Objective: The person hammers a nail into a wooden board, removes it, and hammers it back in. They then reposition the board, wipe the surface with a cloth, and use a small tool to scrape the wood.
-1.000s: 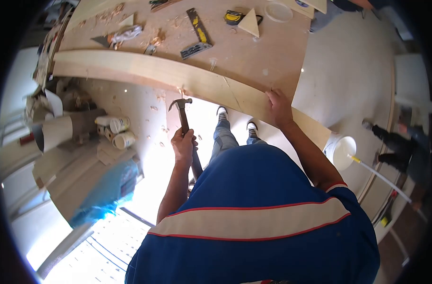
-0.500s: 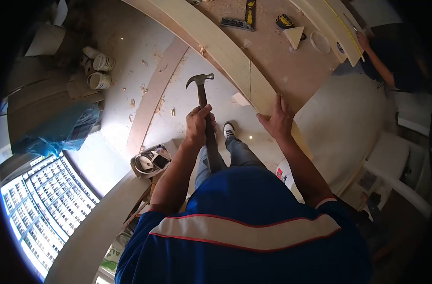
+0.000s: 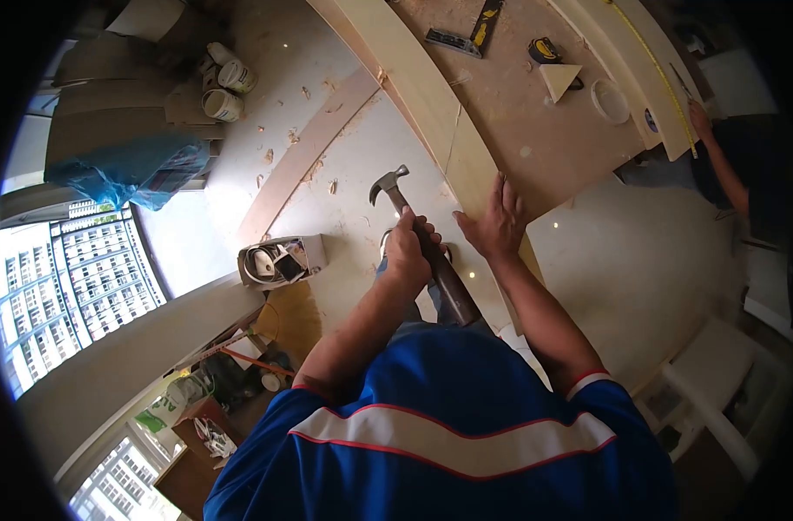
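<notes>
My left hand (image 3: 407, 252) is wrapped round the dark handle of a claw hammer (image 3: 451, 291). The hammer's metal head points up and to the left, and the handle's end hangs near my shirt. My right hand (image 3: 498, 222) lies on the near end of a long, pale, curved wooden board (image 3: 422, 82), thumb and fingers apart. A thin line runs across the board just beyond that hand. Between the hammer head and the board's edge there is a gap.
On the brown work surface (image 3: 535, 130) lie a try square (image 3: 455, 40), a tape measure (image 3: 544, 50), a wooden triangle (image 3: 559, 81) and a clear ring (image 3: 610, 102). Another person's arm (image 3: 720, 161) reaches a second board at right. A box (image 3: 314, 252) stands at left.
My left hand and the hammer have swung right, closer to the board, and the hammer now slants instead of standing nearly straight. The view has shifted; my right hand stays on the board.
</notes>
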### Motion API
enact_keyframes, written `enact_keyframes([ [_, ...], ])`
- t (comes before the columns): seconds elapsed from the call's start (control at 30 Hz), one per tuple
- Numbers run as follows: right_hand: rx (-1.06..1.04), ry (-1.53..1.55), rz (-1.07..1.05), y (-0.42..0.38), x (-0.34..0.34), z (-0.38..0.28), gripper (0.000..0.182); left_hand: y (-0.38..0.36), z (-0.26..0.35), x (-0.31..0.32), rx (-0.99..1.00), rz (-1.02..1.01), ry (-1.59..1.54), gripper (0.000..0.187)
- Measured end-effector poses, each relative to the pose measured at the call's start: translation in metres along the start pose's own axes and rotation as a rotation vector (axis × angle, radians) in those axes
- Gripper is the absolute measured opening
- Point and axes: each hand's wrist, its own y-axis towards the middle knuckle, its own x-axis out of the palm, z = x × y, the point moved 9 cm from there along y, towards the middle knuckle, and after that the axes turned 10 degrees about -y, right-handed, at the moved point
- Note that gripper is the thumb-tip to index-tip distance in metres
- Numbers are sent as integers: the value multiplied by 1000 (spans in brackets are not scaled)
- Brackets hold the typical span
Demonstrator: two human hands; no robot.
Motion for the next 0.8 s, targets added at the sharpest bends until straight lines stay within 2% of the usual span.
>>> enact_keyframes([
  [0.13, -12, 54, 34, 3, 4, 2, 109, -14, -29, 12, -46, -19, 57, 35],
  [0.33, -17, 51, 86, -2, 5, 4, 106, -8, 12, 1, 256, 36, -106, 37],
  [0.4, -1, 34, 56, 0, 6, 3, 105, 0, -14, 3, 192, 52, -53, 37],
  [0.43, -7, 41, 65, -1, 7, 3, 105, -6, -38, 21, 9, -65, 146, 37],
  [0.53, -7, 51, 76, -4, 7, 6, 106, -11, -49, 28, 64, -99, 183, 38],
  [0.63, -3, 71, 72, -3, 5, 2, 105, -13, -27, 18, 97, -61, 233, 38],
  [0.77, 1, 58, 111, -2, 6, 6, 104, 2, 2, -2, 249, -3, -97, 37],
  [0.8, 1, 52, 121, -3, 6, 5, 104, 2, -9, 7, 169, -34, 6, 37],
])
